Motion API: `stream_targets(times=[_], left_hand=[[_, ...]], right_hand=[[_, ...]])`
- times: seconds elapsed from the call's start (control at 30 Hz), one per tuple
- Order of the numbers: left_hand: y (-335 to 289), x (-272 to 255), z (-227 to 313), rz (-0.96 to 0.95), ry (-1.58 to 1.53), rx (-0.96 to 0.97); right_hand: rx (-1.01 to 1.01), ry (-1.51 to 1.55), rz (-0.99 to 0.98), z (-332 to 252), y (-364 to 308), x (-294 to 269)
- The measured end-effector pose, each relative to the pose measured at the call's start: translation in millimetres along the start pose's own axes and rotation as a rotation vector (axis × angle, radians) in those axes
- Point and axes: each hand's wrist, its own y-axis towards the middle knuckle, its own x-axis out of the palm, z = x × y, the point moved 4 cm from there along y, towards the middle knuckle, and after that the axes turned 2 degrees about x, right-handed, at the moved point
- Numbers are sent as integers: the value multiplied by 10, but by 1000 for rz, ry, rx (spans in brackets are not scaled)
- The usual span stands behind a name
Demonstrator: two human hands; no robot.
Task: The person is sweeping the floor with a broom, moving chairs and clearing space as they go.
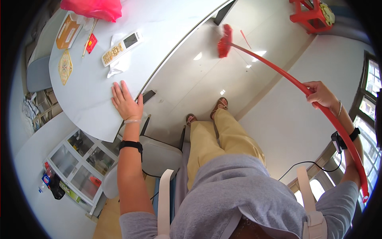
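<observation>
My right hand (321,95) is closed around the red handle of a broom (274,68), well up its length. The handle's top end reaches down past my right elbow. At the far end, the red broom head (225,41) touches the pale tiled floor, its bristles a little blurred. My left hand (126,101) lies flat on the white tabletop (95,95) near its edge, fingers spread and holding nothing. Just beyond those fingers are a white tissue (118,65) and a white remote control (121,48) with a small screen.
On the table also lie a pink plastic bag (95,8), an orange box (68,32), a red packet (92,43) and a patterned leaf-shaped piece (65,67). Red stools (312,18) stand at the far right. A grey chair (159,155) is tucked beside me; a glass-door cabinet (81,161) stands left.
</observation>
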Motion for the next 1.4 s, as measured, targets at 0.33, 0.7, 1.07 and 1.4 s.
stream_targets(times=[0.33,0.7,1.07,1.4], left_hand=[[67,-21,47,-11,11,30],[69,10,76,15,51,123],[68,189,185,21,34,172],[16,161,3,-13,-30,163]], right_hand=[[-217,497,-74,-42,968,953],[-239,994,-154,203,1799,1945],[-340,1124,-113,635,2575,2338],[-137,1134,-96,1365,918,2316]])
